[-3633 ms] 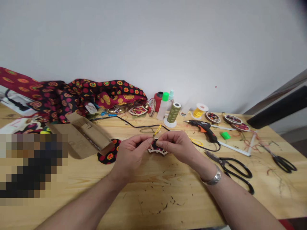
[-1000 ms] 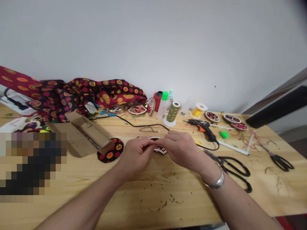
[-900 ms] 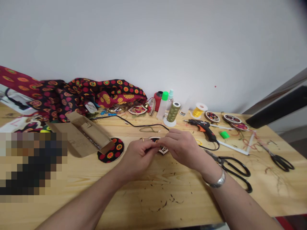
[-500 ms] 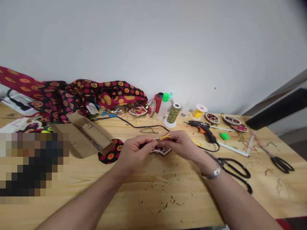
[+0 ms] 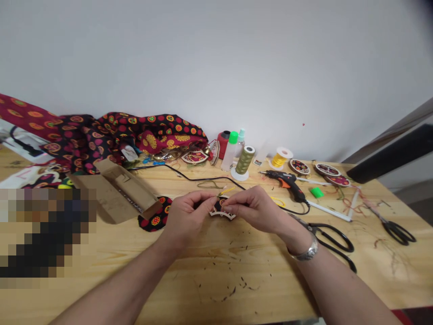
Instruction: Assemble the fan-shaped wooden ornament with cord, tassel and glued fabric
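Note:
My left hand [image 5: 189, 214] is closed in a pinch at the near end of a short yellow cord [image 5: 228, 191], which sticks out beyond the fingertips to the right. My right hand [image 5: 257, 208], with a silver bracelet on its wrist, pinches beside it; what lies between its fingertips is too small to make out. Between and below both hands is a fan-shaped ornament [image 5: 222, 215] with a pale cut-out border and dark patterned cloth, partly covered by the fingers. Left of my left hand lies a round piece of patterned cloth [image 5: 156, 216], partly under a cardboard box.
The open cardboard box [image 5: 118, 194] stands left. Behind are an olive thread spool [image 5: 245, 160], a yellow cord spool [image 5: 281, 158] and a green-capped bottle [image 5: 230, 151]. Rightward lie a glue gun [image 5: 286, 183], large black-handled scissors [image 5: 334, 239] and smaller scissors [image 5: 397, 231]. Patterned fabric [image 5: 135, 128] is heaped back left.
My right fingertips have moved slightly down and away from the yellow cord, toward the ornament. More of the ornament's face shows. My left hand stays nearly in place.

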`<state>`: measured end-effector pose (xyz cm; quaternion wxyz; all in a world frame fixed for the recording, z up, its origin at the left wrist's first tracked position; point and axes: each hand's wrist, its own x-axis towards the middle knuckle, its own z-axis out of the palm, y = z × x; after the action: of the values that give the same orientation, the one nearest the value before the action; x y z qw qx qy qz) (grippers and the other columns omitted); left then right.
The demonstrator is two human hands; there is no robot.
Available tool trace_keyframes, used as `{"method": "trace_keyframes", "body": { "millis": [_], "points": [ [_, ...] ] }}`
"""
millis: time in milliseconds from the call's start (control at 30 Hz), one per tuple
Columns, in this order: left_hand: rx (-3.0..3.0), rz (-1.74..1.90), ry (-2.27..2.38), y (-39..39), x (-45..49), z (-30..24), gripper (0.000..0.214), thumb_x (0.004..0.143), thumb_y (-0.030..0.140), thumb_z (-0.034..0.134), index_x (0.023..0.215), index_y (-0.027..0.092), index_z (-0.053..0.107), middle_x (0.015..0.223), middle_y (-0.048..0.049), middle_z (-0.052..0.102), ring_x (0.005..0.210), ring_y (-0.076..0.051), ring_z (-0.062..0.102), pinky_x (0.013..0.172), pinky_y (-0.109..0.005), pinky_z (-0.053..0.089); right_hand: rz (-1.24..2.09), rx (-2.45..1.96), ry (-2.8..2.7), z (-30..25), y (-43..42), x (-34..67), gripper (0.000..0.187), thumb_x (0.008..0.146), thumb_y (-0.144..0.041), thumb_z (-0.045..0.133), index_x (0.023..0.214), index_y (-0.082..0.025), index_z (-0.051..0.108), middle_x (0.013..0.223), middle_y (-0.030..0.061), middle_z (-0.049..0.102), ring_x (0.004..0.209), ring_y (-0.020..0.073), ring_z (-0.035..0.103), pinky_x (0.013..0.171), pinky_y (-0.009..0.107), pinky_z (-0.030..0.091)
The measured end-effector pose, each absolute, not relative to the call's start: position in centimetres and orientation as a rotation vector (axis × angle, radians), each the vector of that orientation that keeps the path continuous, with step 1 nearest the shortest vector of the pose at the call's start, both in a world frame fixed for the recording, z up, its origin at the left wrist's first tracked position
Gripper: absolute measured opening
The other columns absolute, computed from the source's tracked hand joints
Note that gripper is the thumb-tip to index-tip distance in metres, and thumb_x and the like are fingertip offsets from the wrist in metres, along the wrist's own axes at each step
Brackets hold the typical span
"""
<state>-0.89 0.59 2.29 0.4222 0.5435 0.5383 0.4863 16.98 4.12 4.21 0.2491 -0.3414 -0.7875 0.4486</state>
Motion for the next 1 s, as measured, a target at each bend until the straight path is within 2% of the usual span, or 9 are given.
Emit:
{"method": "trace_keyframes", "body": {
  "millis": [200,400,500,600,733,867,1000],
  "points": [
    [1.384,1.183,1.365,0.7,-0.9,2.2,0.016,0.075,0.028,0.062,0.08,0.017,0.072,0.079,-0.002,0.073,0.074,-0.016,0.064,0.069,-0.024,0.049,1.067,-0.9,-2.244,4.6,3.6,16.9,0.024,0.087,-0.028,0.051,0.082,-0.013,0.069,0.066,0.0002,0.064,0.056,0.0077,0.05,0.053,0.018,0.037],
    [1.621,1.012,1.351,0.7,-0.9,2.1,0.015,0.078,0.024,0.058,0.078,0.019,0.073,0.078,-0.0005,0.073,0.074,-0.016,0.063,0.068,-0.024,0.046,0.274,-0.833,-2.521,4.3,3.1,17.0,0.019,0.082,-0.009,0.05,0.082,-0.017,0.067,0.069,0.0015,0.065,0.065,0.0115,0.055,0.06,0.023,0.036],
    [1.731,0.933,1.253,0.6,-0.7,2.2,0.018,0.08,0.024,0.056,0.082,0.019,0.073,0.075,-0.0002,0.071,0.07,-0.015,0.061,0.066,-0.023,0.044,0.093,-0.765,-2.565,4.3,3.3,17.2,0.02,0.083,-0.01,0.049,0.085,-0.018,0.067,0.068,0.0021,0.064,0.065,0.0129,0.054,0.057,0.024,0.035],
    [1.683,0.892,1.16,0.5,-0.6,2.2,0.018,0.08,0.025,0.057,0.084,0.02,0.074,0.076,-0.0009,0.07,0.071,-0.015,0.06,0.067,-0.024,0.043,0.23,-0.73,-2.487,4.3,3.8,17.4,0.019,0.084,-0.012,0.05,0.083,-0.018,0.068,0.071,0.0026,0.065,0.067,0.0125,0.054,0.06,0.023,0.038],
    [1.437,0.925,1.124,0.6,-0.7,2.1,0.013,0.075,0.026,0.063,0.077,0.018,0.073,0.074,-0.0011,0.069,0.073,-0.015,0.058,0.07,-0.024,0.043,0.687,-0.824,-2.248,3.9,4.7,17.5,0.014,0.083,-0.016,0.055,0.08,-0.017,0.069,0.074,0.0019,0.068,0.068,0.0101,0.058,0.064,0.02,0.044],
    [1.171,0.98,1.144,0.9,-0.9,1.9,0.015,0.072,0.031,0.067,0.069,0.017,0.072,0.059,0.0025,0.061,0.052,-0.007,0.045,0.053,-0.019,0.035,1.127,-0.957,-1.99,2.8,5.3,17.1,0.014,0.08,-0.02,0.057,0.079,-0.015,0.07,0.071,0.0023,0.068,0.061,0.0098,0.058,0.056,0.019,0.044],
    [0.977,1.038,1.102,1.2,-1.0,1.8,0.021,0.068,0.034,0.07,0.078,0.016,0.072,0.057,0.0037,0.057,0.044,-0.003,0.032,0.042,-0.017,0.021,1.367,-1.016,-1.823,2.3,5.5,16.4,0.018,0.077,-0.027,0.061,0.079,-0.012,0.07,0.069,0.0034,0.066,0.056,0.0094,0.054,0.052,0.02,0.042]
  ]
}}
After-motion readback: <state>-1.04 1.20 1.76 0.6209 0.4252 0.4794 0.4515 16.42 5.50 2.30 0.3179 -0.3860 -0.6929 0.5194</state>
